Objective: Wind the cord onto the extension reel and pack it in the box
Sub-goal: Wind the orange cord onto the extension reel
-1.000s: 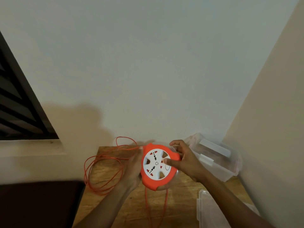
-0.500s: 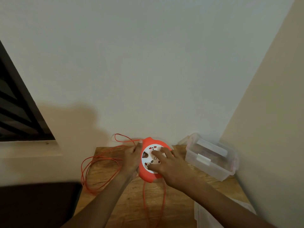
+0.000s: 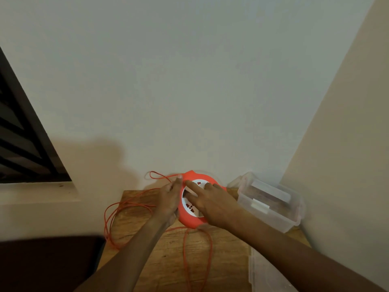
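An orange extension reel (image 3: 189, 219) with a white socket face is held tilted above the wooden table (image 3: 160, 268). My left hand (image 3: 169, 200) grips its left rim, thumb up along the edge. My right hand (image 3: 212, 202) lies across the white face with fingers extended, pressing on it. The thin orange cord (image 3: 120, 211) lies in loose loops on the table's left side, and two strands hang down from the reel toward the front edge. A clear plastic box (image 3: 271, 204) stands open at the right rear of the table.
The clear lid (image 3: 265, 272) lies flat at the table's front right. Walls close in behind and on the right. A dark surface (image 3: 46, 262) sits left of the table, and a dark window frame (image 3: 25, 140) is at far left.
My right hand moved from gripping the reel's right rim onto the white face, fingers spread and sweeping across it. The reel rose slightly toward the wall; my left hand kept its grip.
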A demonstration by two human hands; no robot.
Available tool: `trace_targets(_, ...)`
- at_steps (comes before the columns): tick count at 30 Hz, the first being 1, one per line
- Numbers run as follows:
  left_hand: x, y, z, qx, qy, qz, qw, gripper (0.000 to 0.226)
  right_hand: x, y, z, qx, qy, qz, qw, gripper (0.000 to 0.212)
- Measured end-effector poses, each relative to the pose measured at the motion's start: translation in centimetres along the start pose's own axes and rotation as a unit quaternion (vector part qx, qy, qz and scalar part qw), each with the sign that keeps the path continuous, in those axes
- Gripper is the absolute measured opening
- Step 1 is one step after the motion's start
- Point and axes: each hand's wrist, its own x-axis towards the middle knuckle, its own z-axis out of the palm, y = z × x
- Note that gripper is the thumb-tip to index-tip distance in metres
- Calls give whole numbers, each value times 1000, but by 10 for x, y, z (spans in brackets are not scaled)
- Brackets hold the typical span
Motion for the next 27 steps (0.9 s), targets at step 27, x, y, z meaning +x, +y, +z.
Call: trace_targets(27,3,21,12,-23,7,21,1000,39,-26,21,-7,52,73,-36,995,49)
